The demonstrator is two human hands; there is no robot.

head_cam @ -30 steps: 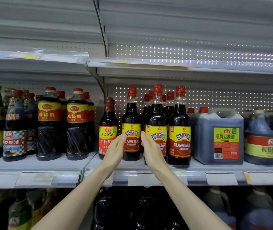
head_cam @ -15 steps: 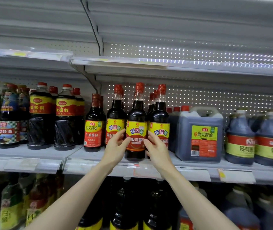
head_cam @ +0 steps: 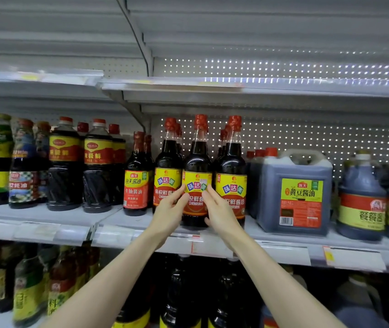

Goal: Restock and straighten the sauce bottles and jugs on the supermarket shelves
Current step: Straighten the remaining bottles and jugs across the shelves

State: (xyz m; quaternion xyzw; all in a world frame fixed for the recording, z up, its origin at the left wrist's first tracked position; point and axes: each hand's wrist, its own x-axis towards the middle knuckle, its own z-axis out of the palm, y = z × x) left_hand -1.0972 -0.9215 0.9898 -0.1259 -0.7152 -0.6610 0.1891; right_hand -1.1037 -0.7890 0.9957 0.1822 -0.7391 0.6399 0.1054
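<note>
Item: centre soy sauce bottle (head_cam: 197, 162), yellow-and-red label reading 味达美 and 味极鲜酱油, upright at the front edge of the middle shelf (head_cam: 117, 221), between left twin bottle (head_cam: 167, 162) and right twin bottle (head_cam: 232, 159). Left hand (head_cam: 168, 215) and right hand (head_cam: 219, 214) clasp it from either side, fingers (head_cam: 181, 194) lightly curled round the label, likely to square its face and align the row. Adjacent: smaller bottle (head_cam: 136, 183) marked 海天酱油 生抽酱油 at left; square jug (head_cam: 295, 192) marked 海天 黄豆酱油 at right
</note>
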